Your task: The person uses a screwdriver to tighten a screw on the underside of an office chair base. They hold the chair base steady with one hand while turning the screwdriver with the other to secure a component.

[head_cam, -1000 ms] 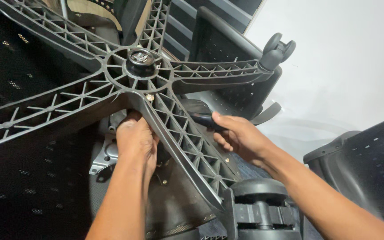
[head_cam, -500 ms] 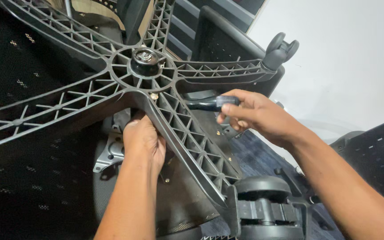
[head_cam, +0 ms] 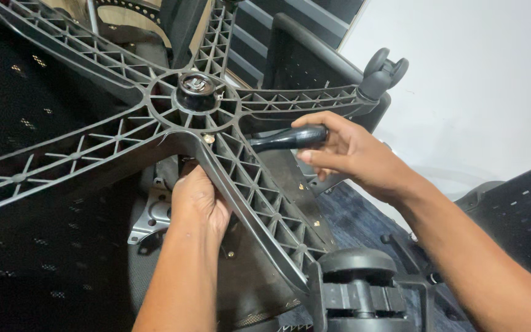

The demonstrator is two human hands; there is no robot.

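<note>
Two hands are working under the upturned five-star chair base (head_cam: 155, 132): your left hand (head_cam: 199, 200) is reaching below its hub, its grip hidden, while your right hand (head_cam: 345, 154) is clasping the black lever handle (head_cam: 287, 138) just right of the hub, steadying it.

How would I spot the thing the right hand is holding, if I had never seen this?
Find the big black star-shaped chair base with ribbed spokes. Just right of its round hub, the right hand grips a short black handle pointing toward the hub. Unlike the ribbed spokes around it, it is smooth, rounded and glossy.
</note>
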